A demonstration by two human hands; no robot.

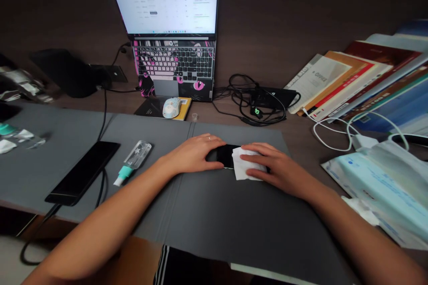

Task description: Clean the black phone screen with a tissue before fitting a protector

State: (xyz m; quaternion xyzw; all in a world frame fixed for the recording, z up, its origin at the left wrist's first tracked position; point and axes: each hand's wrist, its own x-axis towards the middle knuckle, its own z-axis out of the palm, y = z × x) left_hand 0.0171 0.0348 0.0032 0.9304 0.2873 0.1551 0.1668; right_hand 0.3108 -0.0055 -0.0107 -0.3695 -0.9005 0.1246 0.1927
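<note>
The grey mat [214, 207] (creased) bears a cabled phone [83, 173], a spray bottle [136, 156] and a dark device [226, 156].

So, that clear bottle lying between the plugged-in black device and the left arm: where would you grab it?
Probably its clear body, from above, gripping across its long sides: it lies flat, its teal-and-white top pointing nearer the person, and the left forearm crowds its near right side.

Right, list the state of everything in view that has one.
Black device: lying flat, partly covered
White cloth: folded, lying over it
Left hand: around the device's left end
Right hand: resting on the cloth
Laptop: open, screen lit
Left phone: flat, screen dark, cable attached
Spray bottle: lying on its side
Far-left bottle: lying down
Books: leaning
</note>
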